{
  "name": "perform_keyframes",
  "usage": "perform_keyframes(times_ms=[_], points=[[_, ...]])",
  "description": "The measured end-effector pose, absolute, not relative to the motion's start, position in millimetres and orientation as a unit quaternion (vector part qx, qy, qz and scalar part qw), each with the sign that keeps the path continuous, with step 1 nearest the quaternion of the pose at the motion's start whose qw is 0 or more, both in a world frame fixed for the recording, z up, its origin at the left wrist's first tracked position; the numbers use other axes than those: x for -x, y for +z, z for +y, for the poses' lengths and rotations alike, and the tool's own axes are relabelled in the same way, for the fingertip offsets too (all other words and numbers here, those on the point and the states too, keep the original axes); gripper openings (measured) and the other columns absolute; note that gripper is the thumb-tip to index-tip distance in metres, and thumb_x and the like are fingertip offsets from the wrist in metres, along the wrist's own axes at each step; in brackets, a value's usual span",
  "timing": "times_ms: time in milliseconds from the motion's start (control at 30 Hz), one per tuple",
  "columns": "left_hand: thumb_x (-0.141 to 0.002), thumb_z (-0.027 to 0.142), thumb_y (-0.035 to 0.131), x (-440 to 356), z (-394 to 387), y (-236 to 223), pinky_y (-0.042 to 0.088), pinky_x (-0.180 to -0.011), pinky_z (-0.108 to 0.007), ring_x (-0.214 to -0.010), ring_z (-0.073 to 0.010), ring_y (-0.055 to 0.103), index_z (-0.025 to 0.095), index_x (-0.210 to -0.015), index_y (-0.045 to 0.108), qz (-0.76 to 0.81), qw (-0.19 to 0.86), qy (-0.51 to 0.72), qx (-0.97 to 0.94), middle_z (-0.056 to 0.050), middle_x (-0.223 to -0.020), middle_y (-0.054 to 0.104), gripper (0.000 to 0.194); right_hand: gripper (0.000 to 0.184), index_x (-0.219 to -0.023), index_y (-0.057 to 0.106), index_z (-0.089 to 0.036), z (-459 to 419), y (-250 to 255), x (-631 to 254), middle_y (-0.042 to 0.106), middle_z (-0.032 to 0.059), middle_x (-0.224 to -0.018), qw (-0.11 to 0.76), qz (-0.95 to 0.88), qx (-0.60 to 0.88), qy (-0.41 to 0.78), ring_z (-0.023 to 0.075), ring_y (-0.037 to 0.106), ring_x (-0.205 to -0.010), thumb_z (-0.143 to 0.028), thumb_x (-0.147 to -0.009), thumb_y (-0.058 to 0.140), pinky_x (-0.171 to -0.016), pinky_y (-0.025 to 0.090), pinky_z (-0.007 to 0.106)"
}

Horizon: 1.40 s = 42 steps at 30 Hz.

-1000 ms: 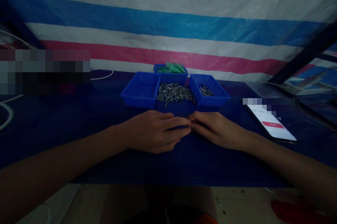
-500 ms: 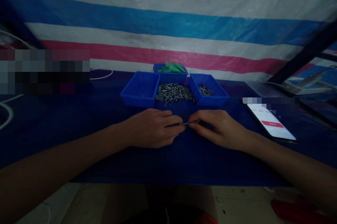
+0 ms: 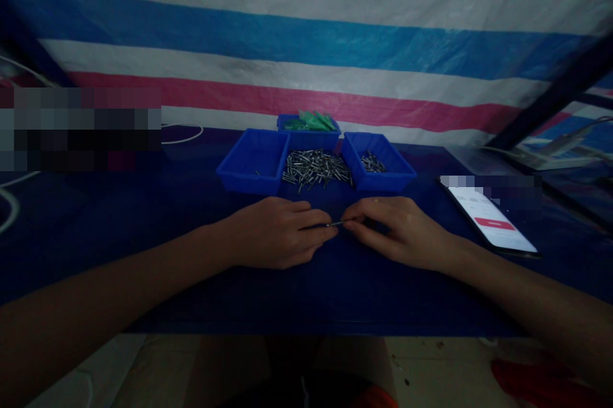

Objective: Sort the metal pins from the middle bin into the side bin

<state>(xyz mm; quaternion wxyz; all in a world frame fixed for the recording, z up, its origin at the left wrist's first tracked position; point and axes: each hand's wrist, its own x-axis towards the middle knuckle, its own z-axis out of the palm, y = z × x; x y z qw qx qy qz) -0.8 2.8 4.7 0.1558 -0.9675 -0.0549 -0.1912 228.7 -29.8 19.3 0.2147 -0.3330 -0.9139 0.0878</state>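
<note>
A thin silvery metal pin (image 3: pixel 336 223) spans the small gap between my two hands, just above the table's front half. My left hand (image 3: pixel 282 234) pinches its left end between thumb and fingers. The right end sits in the closed fingertips of my right hand (image 3: pixel 390 229). Its ends are hidden by the fingers, so its full shape does not show. Beyond the hands lies a loose pile of small metal pins (image 3: pixel 316 168) on the table, between two blue bins.
The left blue bin (image 3: pixel 249 182) shows one small piece inside. More pins lie in the right blue bin (image 3: pixel 390 182). Behind them, a third blue bin (image 3: pixel 311 137) contains green packets (image 3: pixel 313 120). A lit phone (image 3: pixel 498 223) rests on the blue table (image 3: pixel 287 306) at right.
A second ago the fingertips of both hands met. They have since drawn slightly apart, exposing the metal pin between them. Over the last half second the hands have barely moved.
</note>
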Motion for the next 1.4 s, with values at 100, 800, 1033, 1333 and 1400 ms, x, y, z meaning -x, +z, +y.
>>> perform_keyframes(times_ms=[100, 800, 1033, 1333, 1400], points=[[-0.086, 0.020, 0.044, 2.3, 3.3, 8.1, 0.053, -0.067, -0.026, -0.079, -0.0136, 0.061, 0.015, -0.109, 0.057, -0.061, 0.168, -0.205, 0.962, -0.004, -0.102, 0.064, 0.026, 0.012, -0.089, 0.057, -0.016, -28.1, 20.3, -229.7, 0.060, -0.0021, -0.068, 0.214, -0.908, 0.343, 0.110, 0.0072, 0.056, -0.061, -0.022, -0.089, 0.047, -0.058, 0.042, 0.019], [-0.084, 0.018, 0.048, 2.4, 3.4, 10.8, 0.053, -0.067, -0.027, -0.080, -0.0154, 0.060, 0.013, -0.098, 0.061, -0.062, 0.172, -0.240, 0.954, -0.006, -0.099, 0.064, 0.019, 0.011, -0.091, 0.055, -0.016, -30.4, 18.6, -228.7, 0.059, -0.0018, -0.071, 0.195, -0.907, 0.349, 0.132, 0.0071, 0.057, -0.064, -0.023, -0.090, 0.046, -0.061, 0.041, 0.018], [-0.084, 0.018, 0.048, 2.4, 1.7, 11.1, 0.052, -0.070, -0.026, -0.083, -0.0148, 0.060, 0.013, -0.097, 0.061, -0.061, 0.176, -0.246, 0.951, -0.006, -0.100, 0.064, 0.019, 0.012, -0.091, 0.054, -0.016, -30.9, 17.9, -225.7, 0.059, -0.0010, -0.071, 0.170, -0.908, 0.357, 0.141, 0.0088, 0.057, -0.064, -0.023, -0.090, 0.044, -0.060, 0.041, 0.020], [-0.085, 0.016, 0.046, 2.7, 4.6, 12.8, 0.051, -0.073, -0.025, -0.080, -0.0135, 0.057, 0.014, -0.085, 0.062, -0.072, 0.162, -0.211, 0.961, -0.005, -0.086, 0.064, 0.016, 0.011, -0.090, 0.053, -0.017, -31.7, 19.4, -224.5, 0.058, -0.0010, -0.070, 0.175, -0.911, 0.351, 0.126, 0.0089, 0.056, -0.064, -0.023, -0.090, 0.044, -0.061, 0.041, 0.020], [-0.085, 0.016, 0.046, 2.1, 4.3, 12.8, 0.050, -0.071, -0.024, -0.078, -0.0131, 0.057, 0.013, -0.083, 0.062, -0.065, 0.156, -0.209, 0.963, -0.004, -0.083, 0.063, 0.016, 0.012, -0.091, 0.053, -0.016, -31.6, 19.1, -224.6, 0.058, -0.0008, -0.071, 0.173, -0.912, 0.349, 0.126, 0.0090, 0.056, -0.064, -0.022, -0.090, 0.043, -0.062, 0.041, 0.020]])
